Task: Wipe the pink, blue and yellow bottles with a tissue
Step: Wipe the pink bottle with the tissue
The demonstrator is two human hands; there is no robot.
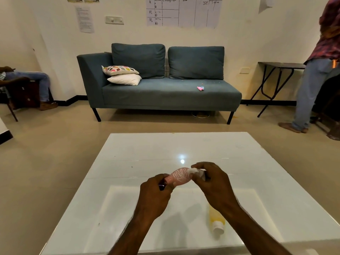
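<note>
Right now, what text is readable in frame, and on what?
"k": chart, top row.
"BT": chart, two lower rows; subscripts unclear.
Rest of chart: handwriting too blurred.
Left wall sheets: too small.
No text seen on pink bottle, yellow bottle.

Lying bottle [217, 220] on table [128, 148], near right; sofa [165, 92] beyond.

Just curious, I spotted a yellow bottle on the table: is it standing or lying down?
Lying down. The yellow bottle rests on its side on the white table, cap toward the camera.
</note>
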